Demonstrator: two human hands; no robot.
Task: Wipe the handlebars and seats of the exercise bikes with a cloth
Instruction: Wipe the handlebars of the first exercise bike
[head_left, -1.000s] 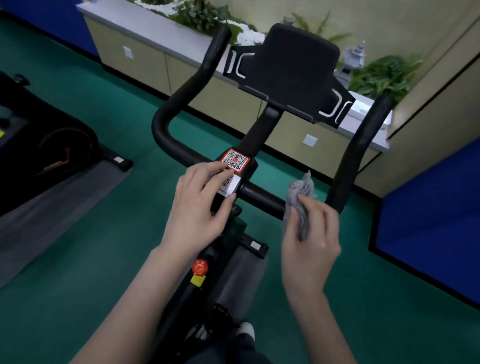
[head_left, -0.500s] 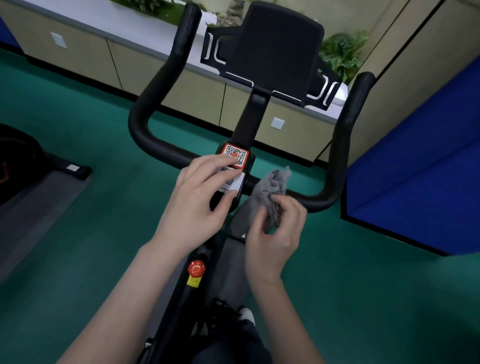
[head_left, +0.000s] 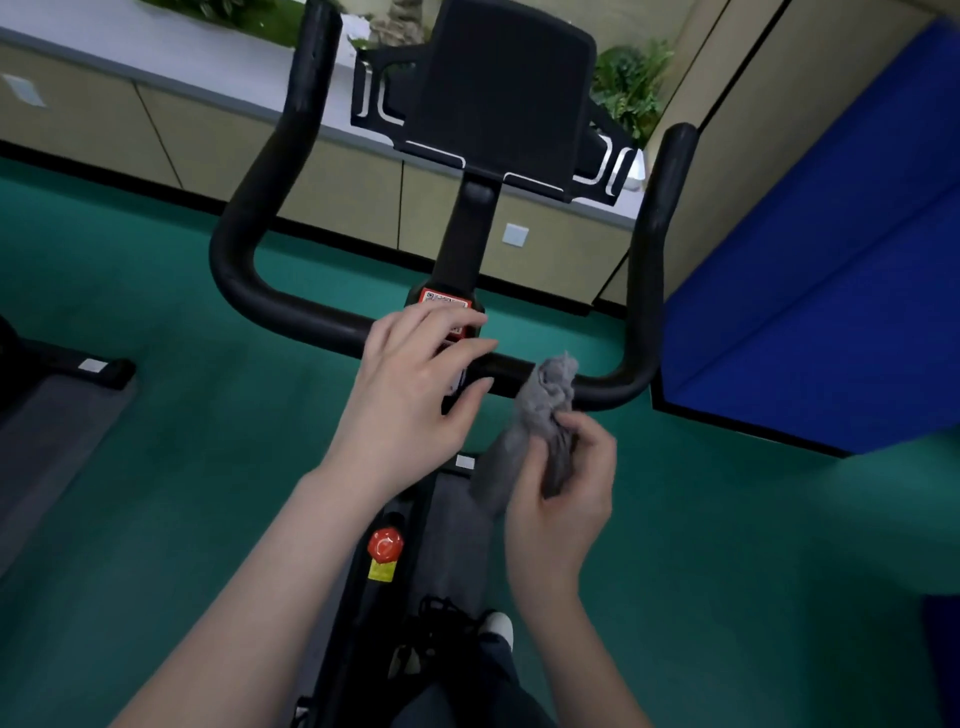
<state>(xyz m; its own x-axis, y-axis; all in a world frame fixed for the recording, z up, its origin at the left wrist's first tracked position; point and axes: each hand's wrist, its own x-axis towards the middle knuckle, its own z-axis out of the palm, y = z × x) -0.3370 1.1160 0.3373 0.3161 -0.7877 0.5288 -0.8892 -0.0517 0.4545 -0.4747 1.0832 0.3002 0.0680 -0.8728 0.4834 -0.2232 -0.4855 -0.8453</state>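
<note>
**Cloth meets crossbar:** A person stands over an exercise bike (head_left: 457, 249), both bare hands at the centre of its black handlebar (head_left: 291, 306). The right hand (head_left: 566, 499), at about 5 o'clock from the frame's centre, curls fingers and thumb round a bunched grey cloth (head_left: 545, 400). The cloth's upper end lies against the crossbar just right of the stem, and its lower end trails out at the hand's 9 o'clock side. The left hand (head_left: 410, 384) is spread, fingers straight and apart, over the clamp where stem meets bar, and it holds nothing. Its fingertips partly cover a red-framed QR sticker (head_left: 441, 299); whether they touch it cannot be told. The 2 hands are near each other but apart.

At 12 o'clock the bike's black console holder (head_left: 498, 88) rises on the stem between the handlebar's 2 upturned ends. At 6 o'clock from the left hand, a red knob (head_left: 385, 544) sits on the frame with a yellow tag (head_left: 382, 571) just beneath it. Green floor (head_left: 182, 493) surrounds the bike. Beige cabinets (head_left: 337, 171) with plants (head_left: 628, 83) above them run along the wall from 9 to 1 o'clock. A blue padded panel (head_left: 831, 260) stands at 3 o'clock. The foot of another machine (head_left: 98, 366), on a grey mat (head_left: 52, 441), lies at 9 o'clock.
</note>
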